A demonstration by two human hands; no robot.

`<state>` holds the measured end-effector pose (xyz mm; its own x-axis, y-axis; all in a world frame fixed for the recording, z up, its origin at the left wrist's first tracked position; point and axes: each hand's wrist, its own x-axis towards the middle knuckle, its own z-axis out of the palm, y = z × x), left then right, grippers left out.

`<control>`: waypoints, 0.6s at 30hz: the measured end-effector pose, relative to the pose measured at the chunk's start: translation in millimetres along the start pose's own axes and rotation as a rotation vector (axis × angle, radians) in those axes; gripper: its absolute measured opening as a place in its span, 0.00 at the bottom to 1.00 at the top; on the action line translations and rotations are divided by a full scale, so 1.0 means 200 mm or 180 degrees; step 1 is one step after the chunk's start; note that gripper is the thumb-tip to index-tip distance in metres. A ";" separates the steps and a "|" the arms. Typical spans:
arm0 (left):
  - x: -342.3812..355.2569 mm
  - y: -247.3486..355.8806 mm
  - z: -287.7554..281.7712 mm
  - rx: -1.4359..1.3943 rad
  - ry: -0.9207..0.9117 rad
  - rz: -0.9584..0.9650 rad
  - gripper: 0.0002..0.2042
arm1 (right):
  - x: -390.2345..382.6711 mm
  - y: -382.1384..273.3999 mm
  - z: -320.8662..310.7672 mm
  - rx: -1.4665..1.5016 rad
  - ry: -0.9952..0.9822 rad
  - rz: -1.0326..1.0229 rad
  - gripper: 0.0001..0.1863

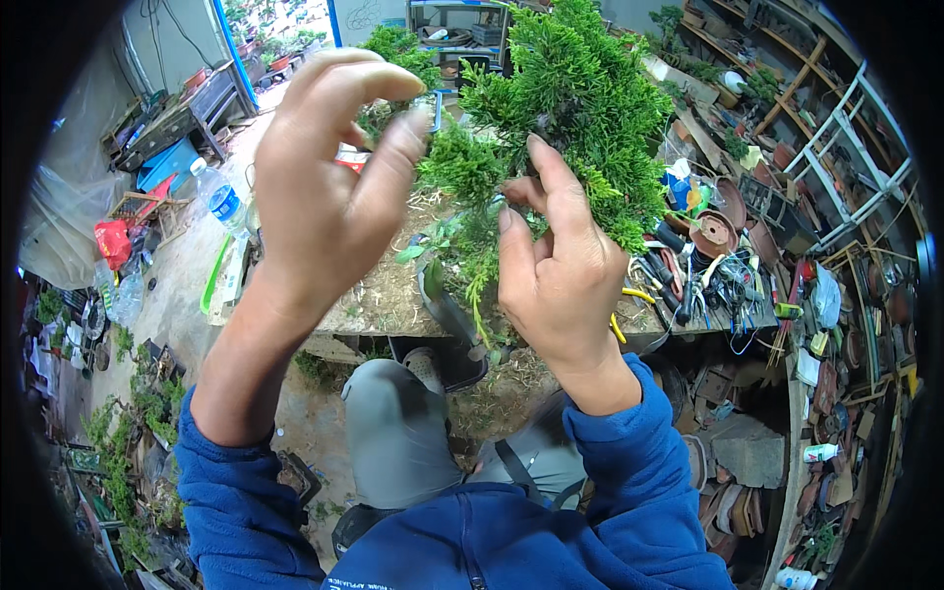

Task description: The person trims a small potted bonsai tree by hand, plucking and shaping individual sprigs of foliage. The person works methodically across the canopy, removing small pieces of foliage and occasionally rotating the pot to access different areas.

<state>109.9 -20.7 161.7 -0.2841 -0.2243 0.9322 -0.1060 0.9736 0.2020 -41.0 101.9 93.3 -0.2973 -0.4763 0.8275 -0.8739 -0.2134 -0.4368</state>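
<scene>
Near the desk's right edge, tools seem kept reachable; left hand is held wide, right hand's grip at foliage unclear.

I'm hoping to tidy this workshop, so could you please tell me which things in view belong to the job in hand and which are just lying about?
Apparently in the job:
green leafy plant
right hand, at its foliage
left hand, raised beside it
worktable

Apparently lying about:
blue-labelled bottle
red bag
round brown pot
hand tools, perhaps needed
</scene>
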 end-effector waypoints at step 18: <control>-0.06 -0.03 0.21 -0.1648 -0.0195 -0.2216 0.14 | 0.00 0.00 0.03 0.0451 0.0156 0.0162 0.25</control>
<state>75.1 -25.6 136.2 -0.3681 -0.7632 0.5311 0.1678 0.5072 0.8453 -39.0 96.3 91.1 -0.3611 -0.4482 0.8178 -0.7953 -0.3099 -0.5210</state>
